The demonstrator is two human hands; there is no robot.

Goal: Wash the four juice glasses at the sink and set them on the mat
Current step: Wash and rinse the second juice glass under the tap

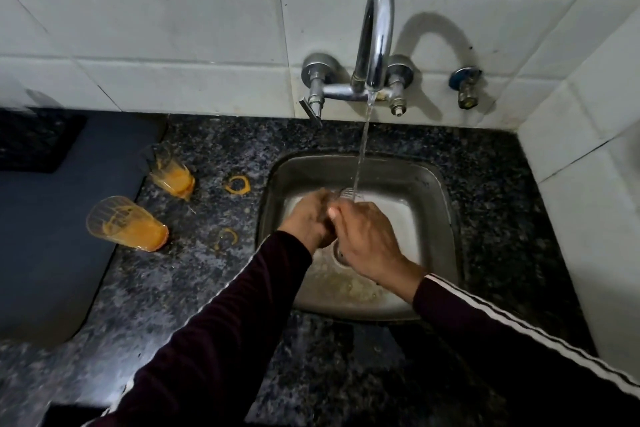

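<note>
- Mat (pixel 45 236), dark, left of the counter (pixel 214 270): no clean glass on it that I can see. Nothing of the setting-down part looks done.
- Sink (pixel 446 204), steel, w/ tap (pixel 375 35) running: stream drops onto the glass I'm washing, so I judge I'm on one of the first glasses, not near the end.
- Two dirty glasses, orange juice inside, wait at the mat's edge: near glass (pixel 126 224) and far glass (pixel 171 172). Both look upright, though the wide lens tilts them. Two orange rings on the counter mark where others stood. Fourth glass: not in view.
- My right hand (pixel 367 239): over the sink, fingers curled toward the glass; real grip or just rubbing, can't tell.
- My left hand (pixel 310 218): fingers wrapped round the glass, holding it under the water.
- Glass in hand (pixel 344 193): clear, mostly hidden btwn both hands, only the rim shows under the stream.
</note>
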